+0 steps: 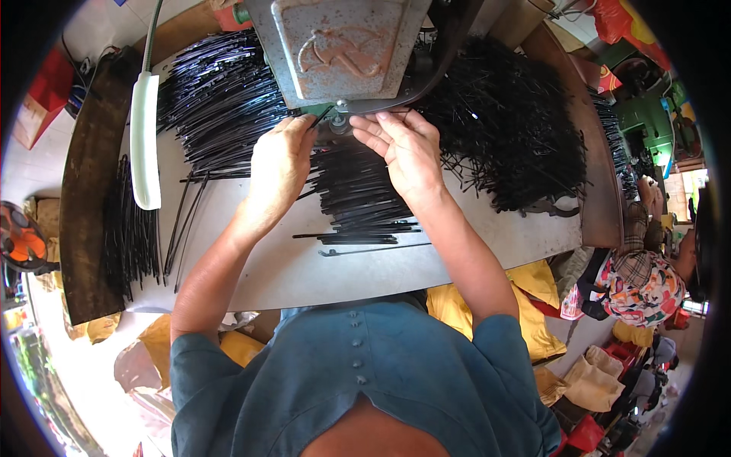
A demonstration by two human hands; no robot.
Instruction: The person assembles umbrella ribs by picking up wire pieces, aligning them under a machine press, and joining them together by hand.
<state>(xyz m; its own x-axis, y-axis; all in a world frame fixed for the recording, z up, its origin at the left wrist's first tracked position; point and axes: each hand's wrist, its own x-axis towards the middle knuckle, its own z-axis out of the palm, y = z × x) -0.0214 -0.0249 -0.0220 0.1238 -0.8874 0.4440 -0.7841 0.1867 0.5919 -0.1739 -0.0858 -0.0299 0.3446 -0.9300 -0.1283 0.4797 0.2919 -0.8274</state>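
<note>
At the head of a worn, pale green-grey press machine, both my hands work close to a small round metal part. My left hand pinches a thin black metal rod that angles toward that part. My right hand is on the other side, thumb and forefinger together at a thin dark rod, its other fingers loosely bent; the fingertips are partly hidden under the machine's edge. Below and between my wrists lies a stack of black metal rods on the pale tabletop.
A large rod pile lies at the left, and a tangled black heap at the right. Pliers rest near the right rim. A white lamp hangs at the left. Yellow sacks and a co-worker in a patterned cap are to the right.
</note>
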